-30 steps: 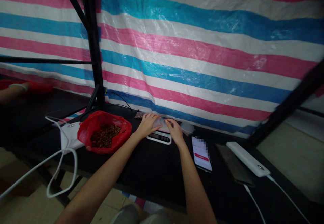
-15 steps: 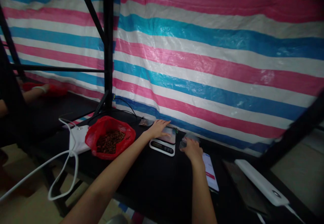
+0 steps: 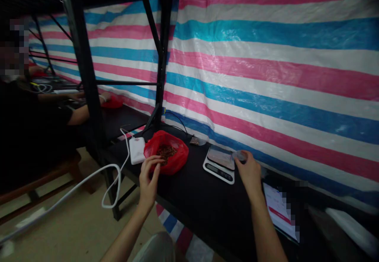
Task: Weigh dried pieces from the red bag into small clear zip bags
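Two hands are busy at the near edge of the black table (image 3: 189, 199), and here is how the work looks from where I stand, nearest first:

- Nearest is the left hand (image 3: 149, 177), fingers curled at the near rim of the red bag (image 3: 167, 155); whether it pinches the plastic or any of the contents I cannot tell. It would do well to hold the rim low and steady so nothing spills.
- To the right, the right hand (image 3: 250, 171) grips a small clear bag (image 3: 239, 155) at the scale's right edge. Keeping its mouth wide and over the platform seems wise.
- Between them sits the scale (image 3: 219, 163), platform bare; best not to lean on it.
- Left of the red bag lies a white power bank (image 3: 136, 150) with its looping cable (image 3: 112, 183), which an elbow could snag.
- Farthest is the striped tarp (image 3: 266, 76).
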Tool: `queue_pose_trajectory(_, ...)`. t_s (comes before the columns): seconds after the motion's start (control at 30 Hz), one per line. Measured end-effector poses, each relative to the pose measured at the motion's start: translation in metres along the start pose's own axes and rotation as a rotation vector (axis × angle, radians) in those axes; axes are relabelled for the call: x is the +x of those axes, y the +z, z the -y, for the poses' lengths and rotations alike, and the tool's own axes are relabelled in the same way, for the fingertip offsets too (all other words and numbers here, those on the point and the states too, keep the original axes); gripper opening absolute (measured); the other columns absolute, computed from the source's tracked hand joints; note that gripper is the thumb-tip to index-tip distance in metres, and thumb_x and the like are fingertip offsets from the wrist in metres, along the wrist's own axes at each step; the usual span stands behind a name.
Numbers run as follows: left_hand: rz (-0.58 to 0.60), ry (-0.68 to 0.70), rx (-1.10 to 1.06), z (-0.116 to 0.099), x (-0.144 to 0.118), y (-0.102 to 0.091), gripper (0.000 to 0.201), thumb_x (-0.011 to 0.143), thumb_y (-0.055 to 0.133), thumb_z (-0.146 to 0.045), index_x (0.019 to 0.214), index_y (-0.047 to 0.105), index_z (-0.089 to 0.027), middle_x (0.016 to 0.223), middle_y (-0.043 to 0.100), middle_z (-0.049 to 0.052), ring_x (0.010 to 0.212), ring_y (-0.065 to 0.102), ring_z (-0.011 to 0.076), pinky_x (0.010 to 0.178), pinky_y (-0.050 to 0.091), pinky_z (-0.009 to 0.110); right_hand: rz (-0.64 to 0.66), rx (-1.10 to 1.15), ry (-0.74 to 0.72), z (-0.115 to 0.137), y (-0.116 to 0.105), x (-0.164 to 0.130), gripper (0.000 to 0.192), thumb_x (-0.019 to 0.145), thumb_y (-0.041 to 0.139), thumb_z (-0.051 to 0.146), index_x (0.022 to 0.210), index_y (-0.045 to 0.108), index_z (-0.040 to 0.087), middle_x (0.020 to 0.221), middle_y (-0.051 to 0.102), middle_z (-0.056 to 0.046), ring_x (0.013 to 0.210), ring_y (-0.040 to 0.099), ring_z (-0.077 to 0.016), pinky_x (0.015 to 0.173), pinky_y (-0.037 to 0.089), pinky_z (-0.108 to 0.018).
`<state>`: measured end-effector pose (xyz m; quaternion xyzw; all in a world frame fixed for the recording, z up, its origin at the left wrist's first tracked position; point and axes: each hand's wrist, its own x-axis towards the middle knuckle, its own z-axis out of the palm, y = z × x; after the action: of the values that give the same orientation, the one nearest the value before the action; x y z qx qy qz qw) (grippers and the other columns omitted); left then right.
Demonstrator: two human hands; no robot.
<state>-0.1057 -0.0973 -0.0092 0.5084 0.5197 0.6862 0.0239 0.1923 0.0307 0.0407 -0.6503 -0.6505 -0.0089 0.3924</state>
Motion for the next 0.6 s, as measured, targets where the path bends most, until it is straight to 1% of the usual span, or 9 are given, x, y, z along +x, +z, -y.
queue_pose_trajectory(0.03,-0.107,-0.045,0.020,0.007,-0.008,-0.011,0.021,0.087,0.043,-0.031,0.085,0.060,-0.020,0.099,0.055,0.005,0.100,0.051,0.0199,0.093,0.037,0.037,-0.038,0.137,-0.071,0.017,0.006,-0.002,0.048,0.075,0.054,0.035,0.118,0.046,0.016,0.105,0.064,-0.014,0.091,0.062,-0.0251,0.080,0.047,-0.038)
queue_pose_trajectory(0.07,-0.175,-0.076,0.050,0.013,-0.015,-0.019,0.020,0.086,0.044,-0.031,0.083,0.060,-0.019,0.098,0.054,0.005,0.100,0.050,0.0201,0.093,0.037,0.038,-0.035,0.271,-0.139,0.035,0.014,-0.005,0.053,0.074,0.055,0.035,0.122,0.041,0.017,0.106,0.064,-0.013,0.090,0.062,-0.0236,0.080,0.047,-0.037)
queue_pose_trajectory(0.13,-0.202,-0.121,0.072,0.024,-0.020,-0.025,0.018,0.084,0.048,-0.033,0.091,0.058,-0.020,0.105,0.052,0.006,0.105,0.048,0.0206,0.097,0.035,0.038,0.066,0.480,-0.265,0.075,0.032,-0.016,0.054,0.073,0.057,0.034,0.121,0.037,0.018,0.104,0.064,-0.010,0.090,0.062,-0.0211,0.079,0.048,-0.035)
queue_pose_trajectory(0.2,-0.168,-0.185,0.004,0.034,-0.018,-0.021,0.030,0.082,0.051,-0.035,0.109,0.051,-0.021,0.118,0.047,0.007,0.116,0.042,0.0213,0.101,0.033,0.039,0.192,0.519,-0.418,0.112,0.050,-0.028,0.039,0.076,0.055,0.027,0.112,0.043,0.019,0.102,0.064,-0.009,0.090,0.062,-0.0193,0.080,0.047,-0.032)
queue_pose_trajectory(0.27,-0.173,-0.310,-0.114,0.042,-0.010,-0.012,0.045,0.080,0.053,-0.038,0.121,0.041,-0.022,0.127,0.041,0.009,0.122,0.038,0.0219,0.104,0.031,0.039,0.301,0.393,-0.585,0.141,0.066,-0.037,0.029,0.077,0.052,0.020,0.106,0.049,0.019,0.100,0.063,-0.008,0.090,0.060,-0.0185,0.080,0.046,-0.031)
queue_pose_trajectory(0.37,-0.236,-0.508,-0.248,0.052,0.000,0.001,0.057,0.076,0.056,-0.043,0.125,0.036,-0.021,0.129,0.035,0.010,0.122,0.039,0.0233,0.105,0.032,0.038,0.378,0.055,-0.788,0.167,0.082,-0.039,0.031,0.077,0.053,0.015,0.108,0.052,0.021,0.104,0.061,-0.007,0.093,0.058,-0.0202,0.083,0.042,-0.034)
queue_pose_trajectory(0.43,-0.241,-0.589,-0.306,0.054,0.002,0.008,0.064,0.071,0.063,-0.040,0.125,0.036,-0.020,0.129,0.032,0.011,0.121,0.041,0.0250,0.102,0.035,0.037,0.397,-0.125,-0.868,0.176,0.090,-0.035,0.036,0.077,0.055,0.015,0.112,0.051,0.022,0.106,0.060,-0.008,0.095,0.057,-0.0219,0.084,0.040,-0.037)
queue_pose_trajectory(0.5,-0.222,-0.664,-0.340,0.052,0.002,0.013,0.066,0.066,0.067,-0.034,0.123,0.038,-0.017,0.128,0.033,0.013,0.119,0.042,0.0267,0.100,0.038,0.038,0.407,-0.245,-0.912,0.182,0.099,-0.030,0.037,0.078,0.054,0.015,0.115,0.049,0.020,0.104,0.061,-0.009,0.097,0.055,-0.0236,0.082,0.041,-0.038)
queue_pose_trajectory(0.6,-0.228,-0.759,-0.315,0.048,0.001,0.019,0.059,0.065,0.067,-0.027,0.118,0.043,-0.014,0.127,0.035,0.016,0.119,0.042,0.0278,0.098,0.039,0.038,0.432,-0.395,-0.975,0.188,0.114,-0.027,0.029,0.082,0.048,0.011,0.110,0.053,0.014,0.101,0.062,-0.013,0.097,0.054,-0.0255,0.076,0.043,-0.036)
